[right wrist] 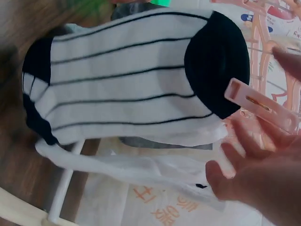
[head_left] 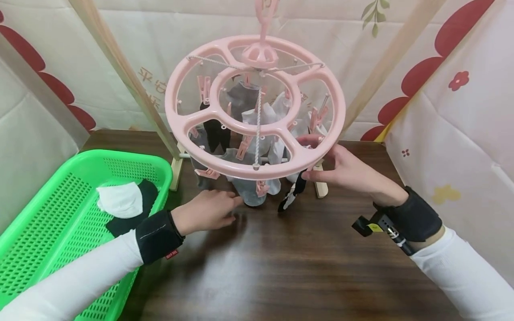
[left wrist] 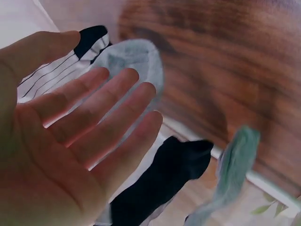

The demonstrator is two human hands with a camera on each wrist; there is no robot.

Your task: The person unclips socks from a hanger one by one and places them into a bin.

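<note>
Sock [right wrist: 122, 89] hanging now at the right side of the pink ring hanger [head_left: 225, 166], its dark end clamped in a pink peg [right wrist: 263, 106], so the rest dangles above the table [head_left: 281, 267], presumably to let air around it. Right hand [head_left: 347, 168] is right there, fingers loosely curved, thumb standing apart from them; no grip on the peg shows, and whether a fingertip brushes it, I can't tell. Left hand [head_left: 209, 211], palm bare, fingers long and slightly parted, holds nothing just beside a grey sock [head_left: 246, 179]; contact is unclear. Over at the left, a green basket [head_left: 124, 169] keeps a white cloth [head_left: 120, 199] and a black one [head_left: 148, 196] together, likely for easy reach. Textures now: thin, stretchy knit with narrow dark stripes, smooth glossy plastic rings, twisted pale cord [head_left: 258, 120], perforated basket walls, shiny dark wood grain.
</note>
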